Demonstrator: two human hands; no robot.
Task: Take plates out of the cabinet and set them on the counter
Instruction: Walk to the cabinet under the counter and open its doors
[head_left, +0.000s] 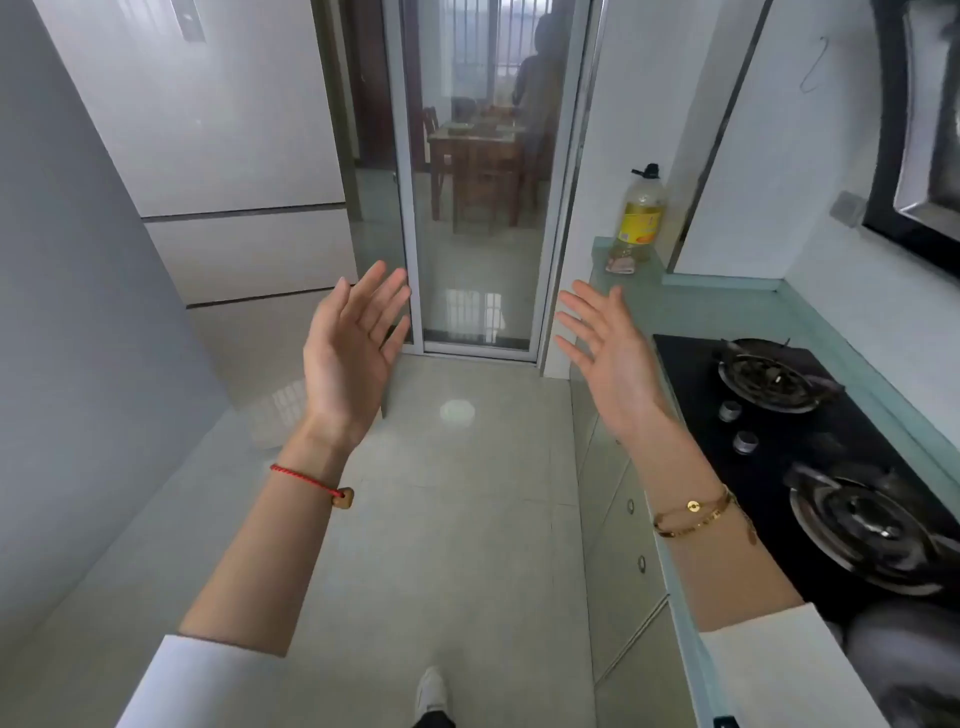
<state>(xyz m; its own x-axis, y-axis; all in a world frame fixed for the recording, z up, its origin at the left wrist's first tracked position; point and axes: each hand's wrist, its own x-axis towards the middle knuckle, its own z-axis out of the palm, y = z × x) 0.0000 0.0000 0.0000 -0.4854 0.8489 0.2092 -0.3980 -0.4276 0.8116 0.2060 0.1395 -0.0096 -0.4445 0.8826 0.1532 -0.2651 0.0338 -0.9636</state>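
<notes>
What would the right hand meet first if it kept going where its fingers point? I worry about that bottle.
Probably the glass door, not the bottle, which stands off to the right hand's right; depth is unclear.

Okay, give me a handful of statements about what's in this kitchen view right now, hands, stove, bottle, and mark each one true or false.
1. Both hands are open and hold nothing. True: the left hand and the right hand are spread, palms facing each other.
2. A plate rests on the counter. False: no plate is in view.
3. The oil bottle stands upright at the far end of the counter. True.
4. A pot sits on the near burner of the gas stove. False: both burners are bare.
5. The red cord bracelet is on the right wrist. False: it is on the left wrist; the right wrist wears a gold bracelet.
</notes>
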